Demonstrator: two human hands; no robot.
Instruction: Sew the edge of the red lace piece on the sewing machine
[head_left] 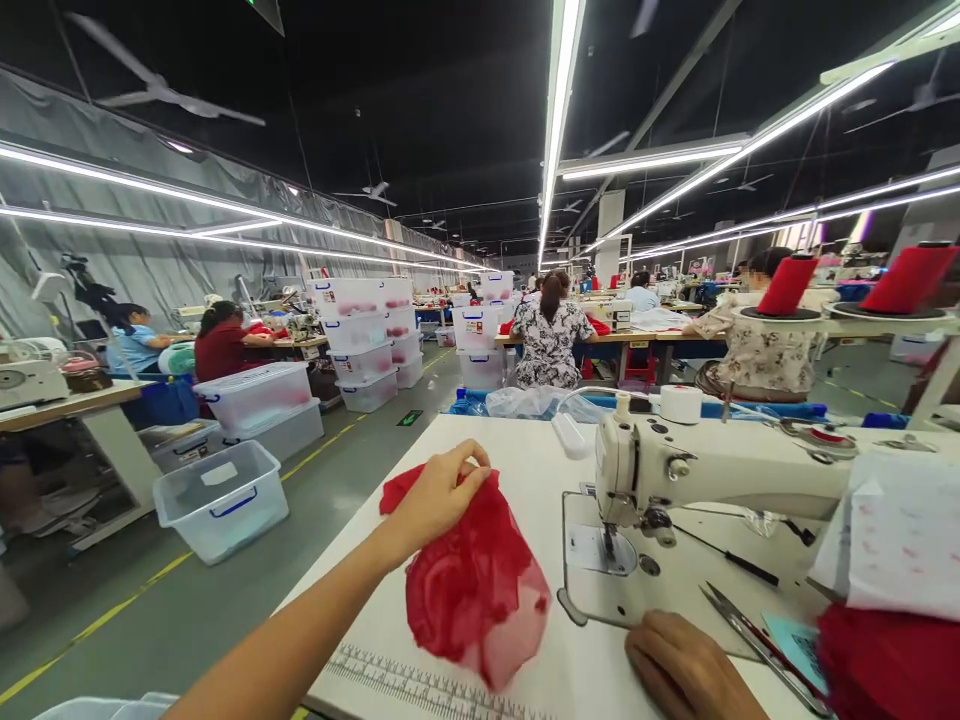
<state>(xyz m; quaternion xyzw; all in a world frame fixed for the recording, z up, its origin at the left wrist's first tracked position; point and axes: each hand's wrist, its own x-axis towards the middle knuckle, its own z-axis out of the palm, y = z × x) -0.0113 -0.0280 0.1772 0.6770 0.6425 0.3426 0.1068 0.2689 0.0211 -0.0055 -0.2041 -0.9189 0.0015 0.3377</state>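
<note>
1. L hand (439, 492): fingers pinched shut on top edge of 1 red sheer fabric piece (474, 585), lifting it off the desk (525, 450); fabric hangs down below and to the R of that hand, lower end crumpled near the desk's front edge.
2. R hand (686, 668): lies knuckles-up on the desk at the near edge, fingers curled under; grips nothing that shows; can't tell if anything is under the palm.
3. 1 white sewing machine (675, 465) just beyond the R hand, needle end to the R of the L hand; 1 white thread spool (681, 404) on top of it.
4. 1 pair of scissors (742, 625) flat on the desk, just R of the R hand, apart from it.
5. 1 red fabric pile (889, 660) further R of the R hand, at frame edge, w/ 1 white printed cloth (896, 535) above it.
6. 2 red thread cones (787, 285) on a stand, far beyond the R hand.
7. 1 printed ruler strip (420, 685) along the desk's front edge, below the L hand.
8. 1 clear bag (536, 402) at the desk's far end, beyond the L hand.
9. Floor to the L of the L hand: 3 clear bins (221, 498) close by, 1 open w/ blue handle, 2 stacked behind; more stacked further back, count unclear.
10. Other people: at least 5 seated at other desks, well away from both hands.
</note>
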